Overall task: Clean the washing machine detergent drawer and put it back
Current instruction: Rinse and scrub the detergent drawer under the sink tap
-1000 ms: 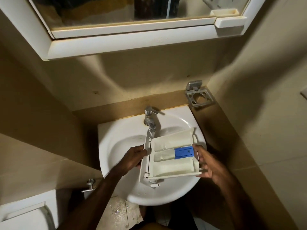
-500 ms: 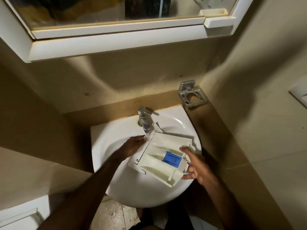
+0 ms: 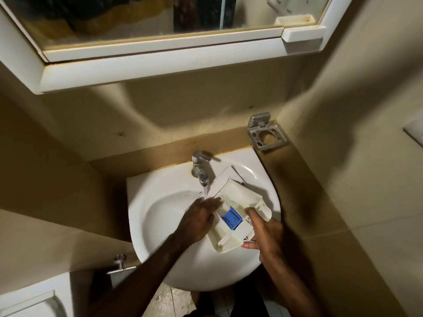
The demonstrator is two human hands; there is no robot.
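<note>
The white detergent drawer (image 3: 238,200), with a blue insert (image 3: 231,218) in its middle, hangs tilted over the white basin (image 3: 160,216), its front panel pointing up toward the tap. My right hand (image 3: 266,234) grips the drawer's near right end, thumb on top and fingers underneath. My left hand (image 3: 196,219) lies with straight fingers on the drawer's left side, under the stream of water running from the chrome tap (image 3: 200,170). The drawer's underside is hidden.
A white-framed mirror cabinet (image 3: 160,62) juts out overhead. A metal toothbrush holder (image 3: 265,133) is fixed to the wall at the back right corner. A chrome valve (image 3: 120,263) sticks out low on the left, above a white toilet tank (image 3: 29,300).
The drawer has turned from lying level across the basin to tilting diagonally. My left hand slid from its left edge onto its top. The tap now runs water.
</note>
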